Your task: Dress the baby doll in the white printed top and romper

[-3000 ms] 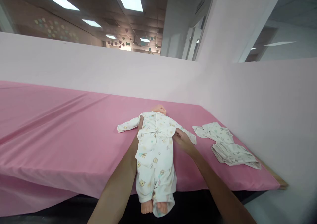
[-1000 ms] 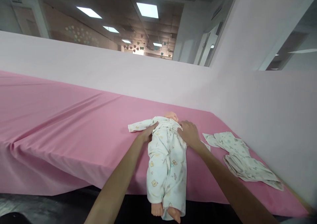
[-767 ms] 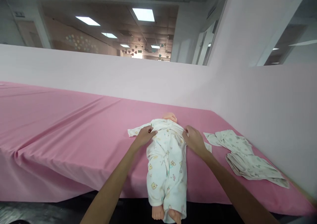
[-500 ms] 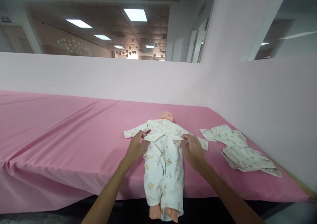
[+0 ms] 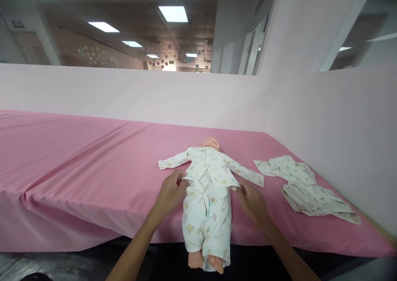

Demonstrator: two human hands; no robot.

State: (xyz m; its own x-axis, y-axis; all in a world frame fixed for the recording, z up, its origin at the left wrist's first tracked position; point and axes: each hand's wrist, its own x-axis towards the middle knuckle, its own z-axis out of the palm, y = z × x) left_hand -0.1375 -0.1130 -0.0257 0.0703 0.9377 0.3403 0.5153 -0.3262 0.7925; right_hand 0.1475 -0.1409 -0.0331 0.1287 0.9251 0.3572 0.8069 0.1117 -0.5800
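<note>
A baby doll [image 5: 207, 190] in a white printed top and trousers lies on its back on the pink-covered table [image 5: 77, 165], its bare feet hanging over the front edge. My left hand [image 5: 170, 192] is at the doll's waist on its left side, fingers pinched on the hem of the top. My right hand [image 5: 254, 202] is at the other side of the waist, fingers curled by the hem. The doll's sleeves are spread out to both sides.
A pile of matching white printed baby clothes [image 5: 305, 190] lies on the table to the right of the doll. A pale pink partition wall [image 5: 186, 99] runs behind the table and along its right side.
Both hands slid from the doll's shoulders down its sides to the waist. The top now lies smoother over the chest and both sleeves show spread out.
</note>
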